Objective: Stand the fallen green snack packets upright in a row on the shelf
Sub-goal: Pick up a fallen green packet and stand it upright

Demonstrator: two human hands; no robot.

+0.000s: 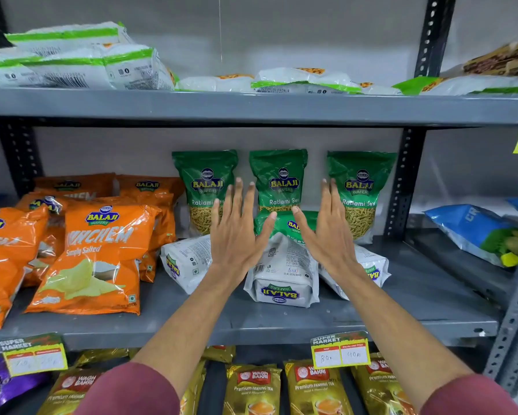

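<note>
Three green snack packets stand upright against the back wall of the middle shelf (401, 313): a left one (205, 181), a middle one (278, 178) and a right one (361, 187). In front of them lie three fallen packets, white backs up: one at the left (185, 262), one in the middle (284, 274) leaning on a half-hidden green packet (284, 224), one at the right (374, 269). My left hand (236, 232) and my right hand (329, 232) are held flat, fingers spread, on either side of the middle fallen packet. Neither hand holds anything.
Orange chip bags (99, 253) fill the shelf's left part. A blue bag (476, 232) lies on the neighbouring shelf to the right, past a slotted upright (404, 181). White and green packets (72, 64) lie on the shelf above. Tea packs (254, 387) and price tags (340, 350) sit below.
</note>
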